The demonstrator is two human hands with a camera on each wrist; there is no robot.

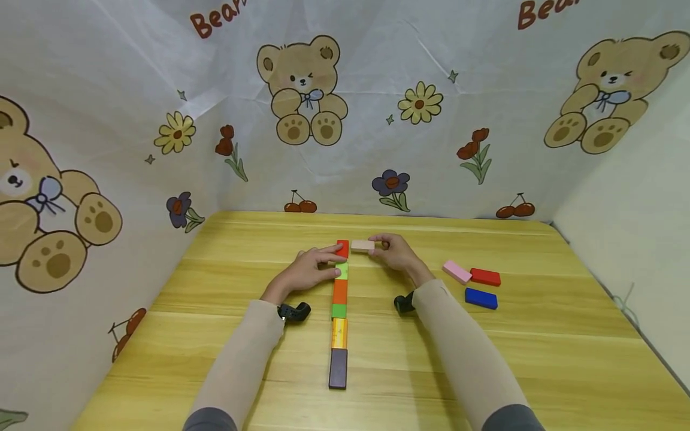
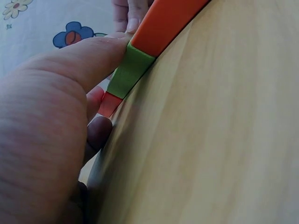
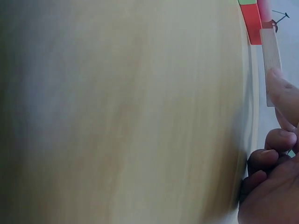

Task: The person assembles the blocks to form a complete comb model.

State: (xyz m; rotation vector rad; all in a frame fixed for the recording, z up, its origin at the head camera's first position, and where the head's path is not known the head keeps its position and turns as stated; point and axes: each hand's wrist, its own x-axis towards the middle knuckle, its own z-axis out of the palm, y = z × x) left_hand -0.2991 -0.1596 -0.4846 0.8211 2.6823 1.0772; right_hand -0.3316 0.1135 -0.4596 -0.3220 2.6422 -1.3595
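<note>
A line of coloured wooden blocks runs away from the person: a dark purple block (image 1: 338,369) nearest, then a yellow block (image 1: 339,333), a green block (image 1: 339,310), an orange block (image 1: 340,292), a light green block (image 1: 342,271) and a red block (image 1: 342,248) at the far end. My left hand (image 1: 306,270) lies along the line's left side, its extended fingers touching the red block and its thumb at the light green one. My right hand (image 1: 396,251) pinches a plain wood-coloured block (image 1: 363,246) between thumb and fingers, held crosswise just right of the red block.
To the right on the wooden table (image 1: 539,347) lie a pink block (image 1: 457,272), a second red block (image 1: 485,276) and a blue block (image 1: 481,298). A bear-patterned cloth (image 1: 345,173) stands behind the table's far edge.
</note>
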